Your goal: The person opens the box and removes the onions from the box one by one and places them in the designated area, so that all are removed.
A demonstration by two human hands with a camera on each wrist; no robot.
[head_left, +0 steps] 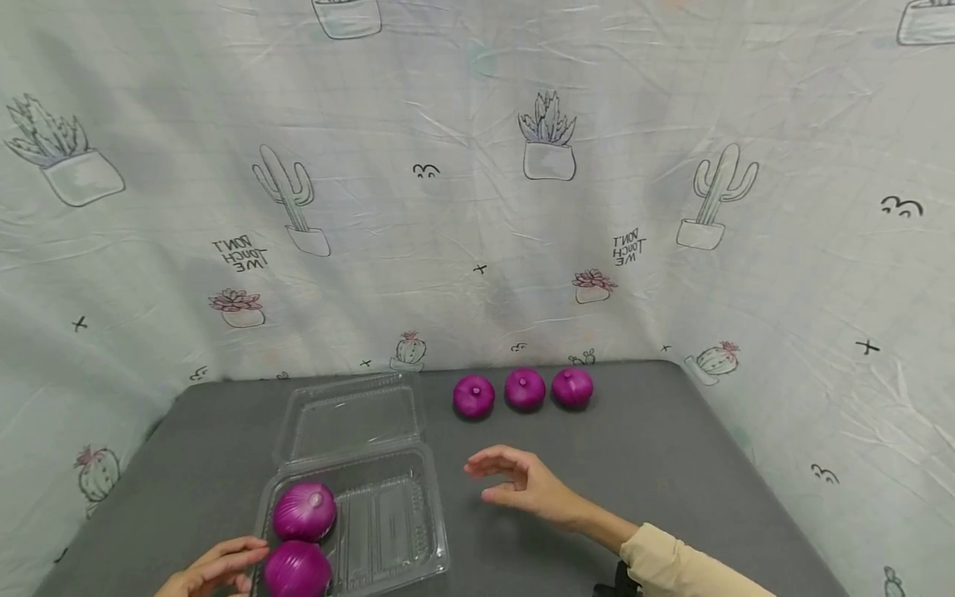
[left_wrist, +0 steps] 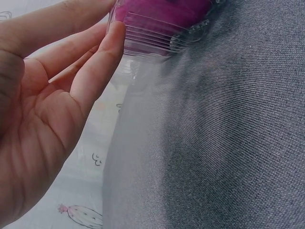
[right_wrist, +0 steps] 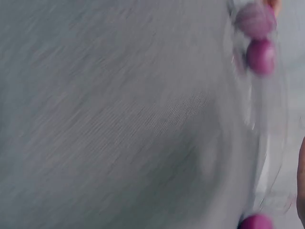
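A clear plastic clamshell box (head_left: 436, 531) lies with its lid folded back on the grey cloth. Along its left side sit two peeled purple onions, a rear onion (head_left: 304, 512) and a front onion (head_left: 298, 570). My left hand (head_left: 216, 568) is at the box's left rim; in the left wrist view its fairly straight fingers (left_wrist: 97, 67) touch the ribbed clear wall, beside an onion (left_wrist: 157, 24). Right of the box, my right hand (head_left: 525, 485) hovers over the cloth, fingers loosely bent and holding nothing. Only its edge (right_wrist: 301, 183) shows in the blurred right wrist view.
Three more purple onions stand in a row near the table's back edge: a left one (head_left: 473, 397), a middle one (head_left: 525, 390) and a right one (head_left: 572, 388). The raised lid (head_left: 354, 419) lies behind the box. A white curtain (head_left: 477, 207) with plant drawings surrounds the table.
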